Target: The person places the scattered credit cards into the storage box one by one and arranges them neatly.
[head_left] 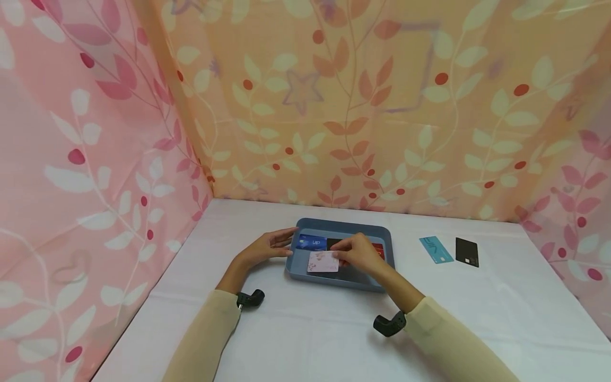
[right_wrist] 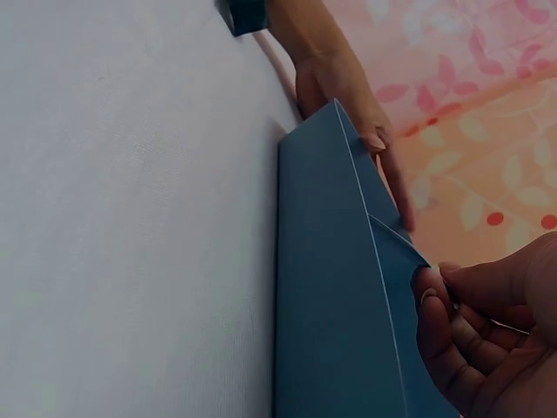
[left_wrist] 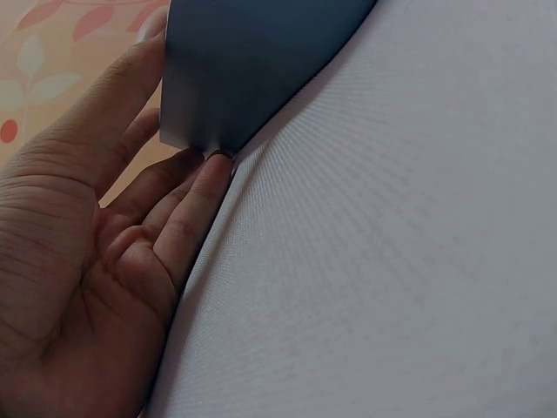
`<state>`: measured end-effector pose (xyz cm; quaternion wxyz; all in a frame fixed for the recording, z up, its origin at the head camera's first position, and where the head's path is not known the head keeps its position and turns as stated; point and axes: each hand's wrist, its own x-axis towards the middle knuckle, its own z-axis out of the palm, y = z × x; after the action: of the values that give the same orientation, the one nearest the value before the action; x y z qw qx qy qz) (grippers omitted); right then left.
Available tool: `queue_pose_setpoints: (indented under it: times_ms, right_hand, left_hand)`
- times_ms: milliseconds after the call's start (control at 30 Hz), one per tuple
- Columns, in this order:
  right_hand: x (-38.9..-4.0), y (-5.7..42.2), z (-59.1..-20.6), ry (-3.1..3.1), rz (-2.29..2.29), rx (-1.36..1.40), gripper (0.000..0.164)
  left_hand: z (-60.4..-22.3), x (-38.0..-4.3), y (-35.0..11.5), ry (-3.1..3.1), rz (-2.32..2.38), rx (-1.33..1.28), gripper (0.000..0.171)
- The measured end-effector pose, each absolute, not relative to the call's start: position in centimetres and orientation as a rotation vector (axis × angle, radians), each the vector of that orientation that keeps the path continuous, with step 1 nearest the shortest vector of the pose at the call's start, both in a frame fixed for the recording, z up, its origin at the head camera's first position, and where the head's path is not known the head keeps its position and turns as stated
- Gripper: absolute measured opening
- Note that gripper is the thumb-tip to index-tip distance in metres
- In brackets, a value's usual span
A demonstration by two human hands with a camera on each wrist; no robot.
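A shallow blue-grey tray point(head_left: 392, 257) lies in the middle of the table. My right hand point(head_left: 360, 254) pinches a pale pink card point(head_left: 321, 262) by its right edge, over the tray's front left part. Behind it in the tray are a blue VIP card point(head_left: 311, 242), a black card point(head_left: 332, 243) and a red card point(head_left: 378, 248), the latter two partly hidden by the right hand. My left hand point(head_left: 267, 248) touches the tray's left side with fairly straight fingers and thumb. In the left wrist view, fingertips of the left hand point(left_wrist: 104, 235) meet the tray wall point(left_wrist: 252, 70).
To the right of the tray, a teal card point(head_left: 436, 250) and a black card point(head_left: 467, 252) lie side by side on the white tablecloth point(head_left: 305, 339). Floral curtains point(head_left: 305, 106) hang behind the table and at both sides.
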<state>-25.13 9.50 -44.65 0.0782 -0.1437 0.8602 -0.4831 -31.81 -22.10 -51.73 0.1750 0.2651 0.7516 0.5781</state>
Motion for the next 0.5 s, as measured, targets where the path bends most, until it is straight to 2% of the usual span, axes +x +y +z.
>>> queue_pose_setpoints:
  times_ms: [500]
  right_hand:
    - [-26.4,7.3,-45.8,2.507,-1.502,-0.374,0.014]
  left_hand:
    - [-51.6,-31.7,-22.1,2.110,1.652,0.743,0.075]
